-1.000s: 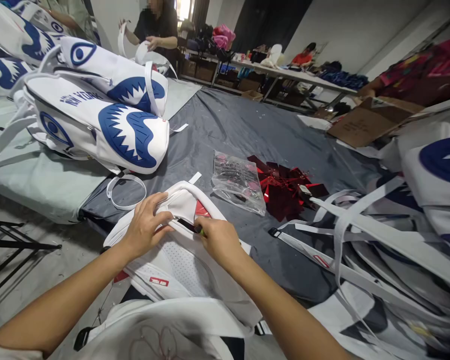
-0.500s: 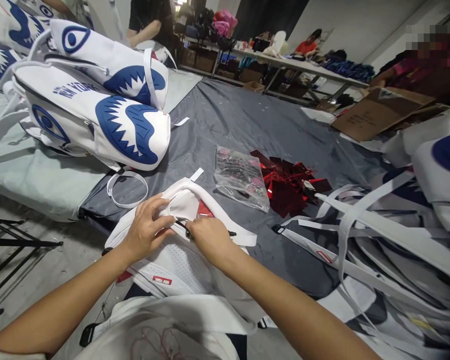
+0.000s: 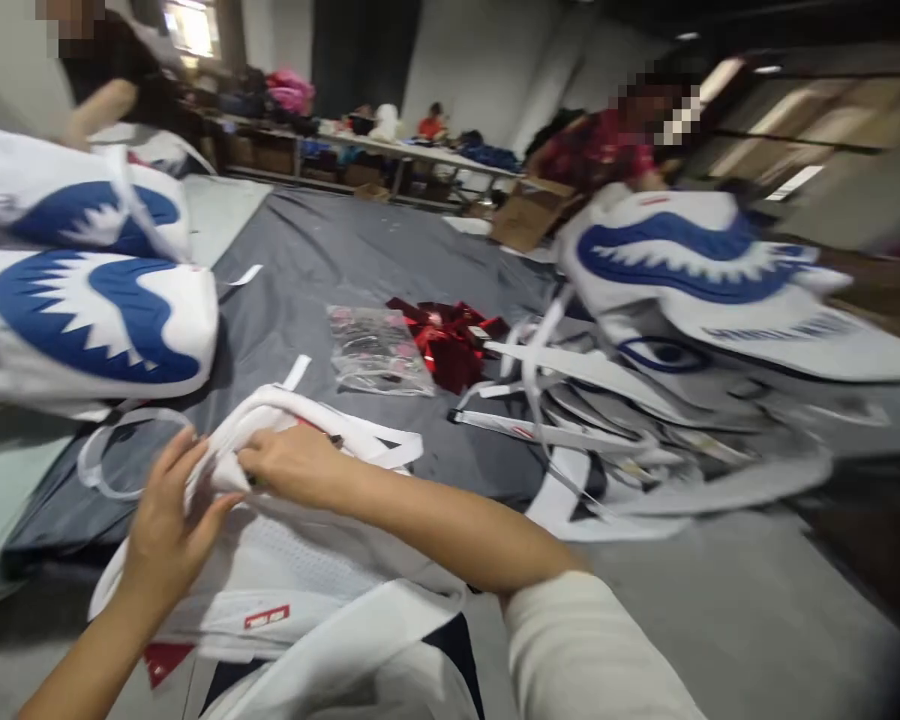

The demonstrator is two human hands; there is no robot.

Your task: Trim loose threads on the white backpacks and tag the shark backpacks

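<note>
At counter's (image 3: 285,245) near edge, white bag (image 3: 270,560) under both hands; step seems to be working at its opening, next move likely calls for steadied rim. Left hand (image 3: 166,530): fingers and thumb apart, touching rim. Right hand (image 3: 296,465): fingers curled at opening, tips blurred; whether clamped on anything, cannot tell.

1 head view — worn on the person | faces forward, down | hands (image 3: 163,525) near, grey table (image 3: 322,235) beyond
</note>
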